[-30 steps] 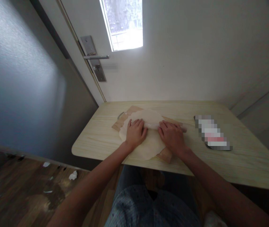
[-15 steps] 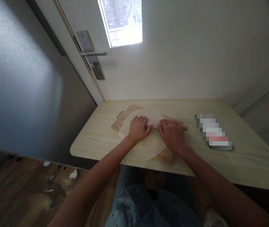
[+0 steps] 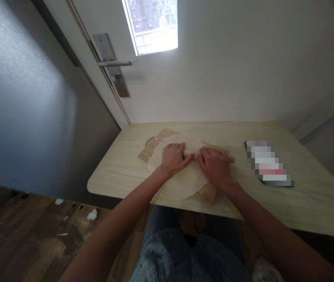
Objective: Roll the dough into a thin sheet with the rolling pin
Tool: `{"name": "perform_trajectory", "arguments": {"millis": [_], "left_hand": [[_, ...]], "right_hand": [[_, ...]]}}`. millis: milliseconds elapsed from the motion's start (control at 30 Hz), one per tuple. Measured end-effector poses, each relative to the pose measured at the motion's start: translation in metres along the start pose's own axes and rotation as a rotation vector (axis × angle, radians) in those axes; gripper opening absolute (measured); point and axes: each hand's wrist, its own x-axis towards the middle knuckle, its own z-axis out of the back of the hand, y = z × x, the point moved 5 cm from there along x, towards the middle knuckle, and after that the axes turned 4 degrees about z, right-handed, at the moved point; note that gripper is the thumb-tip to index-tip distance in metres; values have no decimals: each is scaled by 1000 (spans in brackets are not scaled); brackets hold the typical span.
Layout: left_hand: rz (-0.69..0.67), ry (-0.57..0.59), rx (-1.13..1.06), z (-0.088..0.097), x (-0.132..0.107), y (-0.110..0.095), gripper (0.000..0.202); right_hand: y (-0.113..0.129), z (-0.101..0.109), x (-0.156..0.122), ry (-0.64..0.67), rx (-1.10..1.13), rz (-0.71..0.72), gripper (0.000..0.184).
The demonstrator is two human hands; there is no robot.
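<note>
A thin pale sheet of dough [image 3: 181, 182] lies spread over a wooden board [image 3: 207, 192] on the light wood table [image 3: 302, 199]. A dough-dusted rolling pin [image 3: 191, 151] lies crosswise on the far part of the sheet, its right end [image 3: 230, 158] sticking out past my right hand. My left hand [image 3: 173, 157] lies flat on the pin's left part, fingers stretched forward. My right hand [image 3: 215, 166] presses flat on the pin's right part. Both palms rest on the pin rather than wrap it.
A flat dark object with a blurred-out face [image 3: 269, 164] lies on the table to the right. Behind the table stand a white door with a metal lever handle [image 3: 114, 63] and a small window [image 3: 154, 26]. Paper scraps [image 3: 92, 214] litter the wooden floor at the left.
Both hands and the rolling pin have moved a little away from me across the dough, toward its far edge.
</note>
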Motion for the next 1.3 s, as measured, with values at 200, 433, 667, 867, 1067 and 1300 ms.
{"name": "perform_trajectory", "arguments": {"millis": [200,433,667,867,1067,1300], "left_hand": [[16,27,-4,1,1,1,42],[2,-8,-16,2,-14,1,35],[0,-35,-54,4,-23,0,30],[15,-24,-70,3,-22,1,29],[0,0,-72,2,-15,2,32],[-10,8,-42,-2,-6,4,36]], "right_hand": [[1,4,-1,1,-8,-13,31],[3,5,-5,-10,1,18,32],[2,2,-7,-28,32,40,32],[1,2,-5,-31,60,33,32],[-2,-3,0,-23,73,39,33],[-5,-6,8,-26,63,41,35]]}}
